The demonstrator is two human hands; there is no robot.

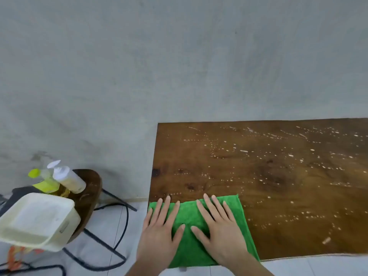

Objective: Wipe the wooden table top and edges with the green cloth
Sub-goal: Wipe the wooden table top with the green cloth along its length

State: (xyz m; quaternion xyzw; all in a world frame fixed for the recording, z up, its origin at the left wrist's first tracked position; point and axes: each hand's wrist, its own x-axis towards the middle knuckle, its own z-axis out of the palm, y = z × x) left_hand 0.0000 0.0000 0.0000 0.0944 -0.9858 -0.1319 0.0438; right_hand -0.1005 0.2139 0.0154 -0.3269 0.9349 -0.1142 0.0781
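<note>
The green cloth [189, 216] lies flat on the near left corner of the wooden table [278, 176], hanging slightly over the front edge. My left hand [159, 230] presses flat on the cloth's left part, at the table's left edge, fingers spread. My right hand [219, 228] lies flat on the cloth's right part, fingers spread too. White droplets and specks dot most of the brown table top beyond and to the right of the cloth.
A grey wall [139, 66] rises behind the table. At the left, a dark round stool [89, 194] carries a cream plastic tub [37, 220] and two bottles [67, 179]. Black cables [123, 226] run across the white tiled floor.
</note>
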